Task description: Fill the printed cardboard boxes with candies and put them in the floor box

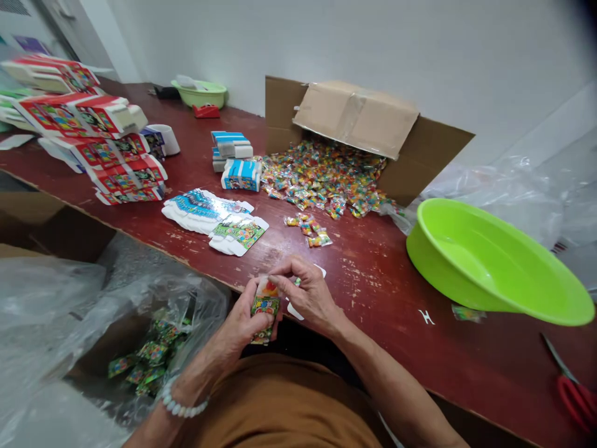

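Observation:
My left hand [242, 320] is wrapped around a small colourful printed box [265, 306], held upright at the near table edge. My right hand [308, 292] pinches at the box's open top, where orange and yellow candy shows. A small heap of wrapped candies [310, 228] lies on the table just beyond my hands. A flat white box blank [293, 309] peeks out from under my right hand.
A tipped cardboard carton [359, 118] spills a big pile of candies [326, 174]. A green basin [489, 261] stands right, red scissors [576, 395] far right. Flat box blanks [212, 214], blue boxes [240, 174] and stacked red boxes [93, 137] lie left. A plastic-lined box of filled boxes [149, 358] sits below.

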A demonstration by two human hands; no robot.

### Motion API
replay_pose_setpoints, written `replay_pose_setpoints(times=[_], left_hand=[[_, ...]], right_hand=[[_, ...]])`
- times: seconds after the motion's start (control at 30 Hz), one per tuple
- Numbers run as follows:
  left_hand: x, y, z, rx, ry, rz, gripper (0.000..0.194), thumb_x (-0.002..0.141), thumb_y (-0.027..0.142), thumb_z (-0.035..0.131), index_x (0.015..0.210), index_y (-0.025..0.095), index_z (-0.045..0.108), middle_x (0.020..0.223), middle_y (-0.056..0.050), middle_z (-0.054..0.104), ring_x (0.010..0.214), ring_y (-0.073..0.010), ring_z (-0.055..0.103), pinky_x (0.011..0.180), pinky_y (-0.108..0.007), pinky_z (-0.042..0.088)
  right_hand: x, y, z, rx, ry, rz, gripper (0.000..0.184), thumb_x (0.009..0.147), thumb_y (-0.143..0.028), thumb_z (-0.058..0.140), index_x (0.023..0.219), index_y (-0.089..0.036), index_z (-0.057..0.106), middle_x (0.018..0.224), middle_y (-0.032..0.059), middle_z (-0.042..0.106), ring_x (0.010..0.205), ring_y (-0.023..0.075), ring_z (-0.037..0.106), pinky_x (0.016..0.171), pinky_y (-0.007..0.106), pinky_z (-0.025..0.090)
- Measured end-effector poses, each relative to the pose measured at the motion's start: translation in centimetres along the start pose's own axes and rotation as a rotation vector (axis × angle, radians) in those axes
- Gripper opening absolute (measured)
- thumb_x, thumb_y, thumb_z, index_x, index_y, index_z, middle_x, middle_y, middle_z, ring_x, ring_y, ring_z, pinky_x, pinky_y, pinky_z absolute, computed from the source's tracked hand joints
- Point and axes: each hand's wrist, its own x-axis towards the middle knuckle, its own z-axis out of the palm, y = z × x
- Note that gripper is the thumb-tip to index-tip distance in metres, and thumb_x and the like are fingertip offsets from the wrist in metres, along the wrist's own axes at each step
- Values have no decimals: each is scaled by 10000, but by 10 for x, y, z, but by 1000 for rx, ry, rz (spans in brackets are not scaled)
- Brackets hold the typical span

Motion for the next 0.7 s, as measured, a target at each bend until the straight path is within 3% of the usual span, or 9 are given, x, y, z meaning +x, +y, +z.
replay_pose_setpoints(times=[0.13,0.23,0.3,0.43,0.5,0.57,0.7], left_hand=[[1,3,1,-65,23,24,490,691,206,719,1144,212,534,756,13,667,565,-151,610,543,-265,515],[2,10,0,-197,62,-4,494,733,301,755,1175,211,555,771,-8,690,567,-168,627,535,-276,525],[3,14,-1,-281,95,-22,464,791,438,726,1163,199,585,760,-22,690,566,-182,631,517,-288,530],[9,14,1,-300,145,-19,541,797,492,712,1238,204,588,750,-21,685,551,-192,632,465,-284,519],[12,10,2,-233,169,31,566,771,460,739,1251,209,575,798,-26,698,564,-194,644,449,-274,517],[14,5,2,-145,206,84,578,750,452,763,1236,210,567,850,-29,707,563,-184,647,433,-261,511],[14,10,1,-199,182,-9,619,736,476,793,1239,224,535,863,-15,709,526,-171,641,432,-279,535]], right_hand=[[-2,2,5,-19,53,93,106,880,-277,695,801,-210,716,786,6,628,789,164,583,792,312,472],[-3,7,3,-22,-48,77,161,875,-330,703,766,-216,732,938,34,608,940,187,579,893,346,462],[-4,9,0,100,-101,115,231,890,-392,679,756,-211,730,987,43,598,971,186,581,890,338,475],[-7,9,2,477,-88,404,323,810,-474,758,996,-221,682,850,2,625,692,129,578,626,253,496],[-8,9,6,582,-169,496,421,749,-478,813,1048,-227,656,823,-18,636,585,101,536,530,224,462],[-8,11,10,587,-210,476,397,704,-495,840,921,-210,667,843,-10,644,583,96,535,509,217,457],[-9,17,13,426,-78,288,367,761,-562,769,752,-207,678,817,21,662,621,138,584,529,251,479]])
